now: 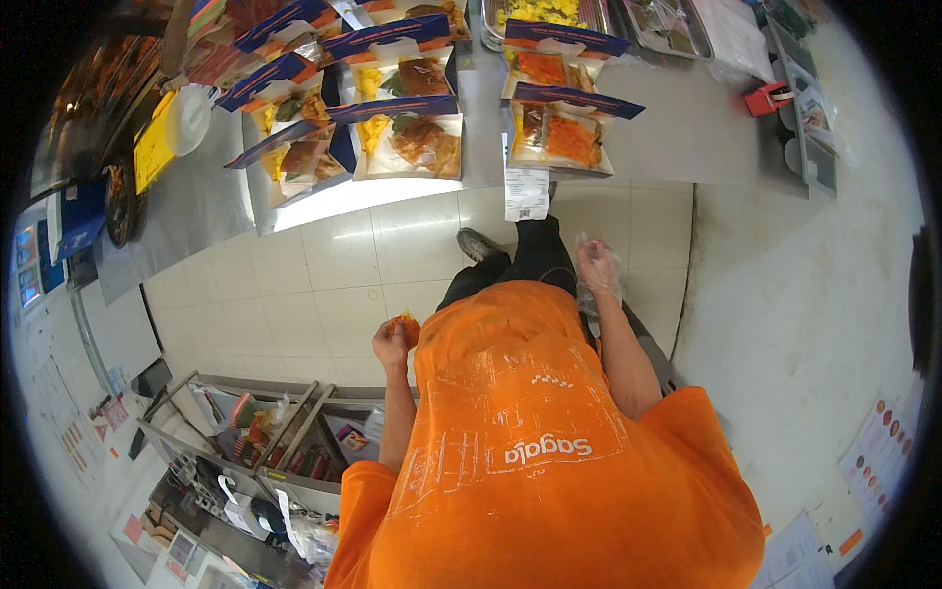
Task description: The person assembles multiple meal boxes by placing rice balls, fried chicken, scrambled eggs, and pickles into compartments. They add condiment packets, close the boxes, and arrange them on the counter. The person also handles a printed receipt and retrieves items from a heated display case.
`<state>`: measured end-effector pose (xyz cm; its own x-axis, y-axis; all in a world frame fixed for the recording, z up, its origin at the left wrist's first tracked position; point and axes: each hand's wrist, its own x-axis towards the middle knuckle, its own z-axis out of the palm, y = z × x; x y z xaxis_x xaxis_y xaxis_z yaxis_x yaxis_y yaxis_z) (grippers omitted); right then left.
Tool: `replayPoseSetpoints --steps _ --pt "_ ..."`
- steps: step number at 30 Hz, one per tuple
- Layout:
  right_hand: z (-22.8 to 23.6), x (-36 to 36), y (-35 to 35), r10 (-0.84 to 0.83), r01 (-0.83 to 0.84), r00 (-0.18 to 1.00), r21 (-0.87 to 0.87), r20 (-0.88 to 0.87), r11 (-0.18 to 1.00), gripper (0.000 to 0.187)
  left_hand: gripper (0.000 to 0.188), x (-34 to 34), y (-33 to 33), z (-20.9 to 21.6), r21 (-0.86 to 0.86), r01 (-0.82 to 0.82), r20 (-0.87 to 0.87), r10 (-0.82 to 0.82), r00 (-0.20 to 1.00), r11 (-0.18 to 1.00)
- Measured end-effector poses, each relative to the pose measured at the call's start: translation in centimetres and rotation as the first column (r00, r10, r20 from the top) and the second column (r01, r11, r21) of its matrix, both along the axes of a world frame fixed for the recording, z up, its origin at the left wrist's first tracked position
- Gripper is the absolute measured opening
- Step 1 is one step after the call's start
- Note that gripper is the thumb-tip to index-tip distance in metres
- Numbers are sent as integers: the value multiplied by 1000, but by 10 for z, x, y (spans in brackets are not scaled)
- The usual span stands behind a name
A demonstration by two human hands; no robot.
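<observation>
My left hand (391,341) hangs low beside my orange shirt, its fingers closed round a small orange packet (408,326). My right hand (595,263) is down in front of my right thigh, fingers curled in. Thin clear plastic (614,280) surrounds it, loose like a disposable glove or a bag; I cannot tell which, nor whether anything is in the fingers. Both hands are apart from the steel counter ahead. On that counter stand several open meal boxes with dark blue lids, such as a front middle box (420,147) and a front right box (561,137), holding yellow and orange food.
A paper receipt (527,193) hangs over the steel counter's (677,137) front edge. Behind the boxes are a tray of yellow food (587,14) and another metal tray (677,29). A red tape dispenser (767,98) sits at right. Shelving with packets (257,432) stands at lower left.
</observation>
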<state>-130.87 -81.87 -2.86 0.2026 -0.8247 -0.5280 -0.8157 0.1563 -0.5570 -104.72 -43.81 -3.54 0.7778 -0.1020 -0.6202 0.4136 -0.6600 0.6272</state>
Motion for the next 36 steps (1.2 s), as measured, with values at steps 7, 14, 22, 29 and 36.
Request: replayPoseSetpoints --steps 7,14,22,29,36 --pt "-5 -36 16 128 -134 951 0 -280 991 29 18 54 -122 92 -238 196 289 -123 949 951" --pt "-35 -77 14 148 -193 953 -155 -264 969 30 13 123 -265 195 -223 603 732 -277 622 766" --pt "189 87 1 -78 -159 730 280 679 947 29 12 40 -270 190 -476 737 200 -757 622 480" --pt "210 83 -31 -25 -150 833 270 552 951 26 26 6 -310 193 -655 487 -76 -692 718 577" --pt "198 42 -200 -612 392 321 487 723 781 44 22 29 -330 157 -559 492 43 -569 821 667"
